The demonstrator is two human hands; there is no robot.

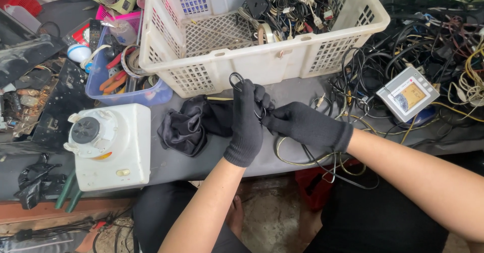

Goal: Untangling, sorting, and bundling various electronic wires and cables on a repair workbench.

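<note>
Here, at bench centre: my left hand, black-gloved, held upright with fingers curled shut around a thin black cable; a small loop of it stands above my fingertips, just in front of the basket wall. My right hand, gloved the same, comes in from the right, its fingertips pinched on the same cable where it meets my left hand. The rest of the cable drops from my hands and runs in loose curves off the table edge below my right wrist.

Behind the hands: white plastic basket, lattice-sided, holding a mass of coiled wires and plugs.

Left of the hands: crumpled black cloth, lying on the grey table, close beside my left hand.

Further left: white appliance base with a round grey hub on top.

Behind that: blue tub, filled with pliers and tape rolls.

Right: small grey device with a screen, sitting on a heap of tangled cables.
</note>
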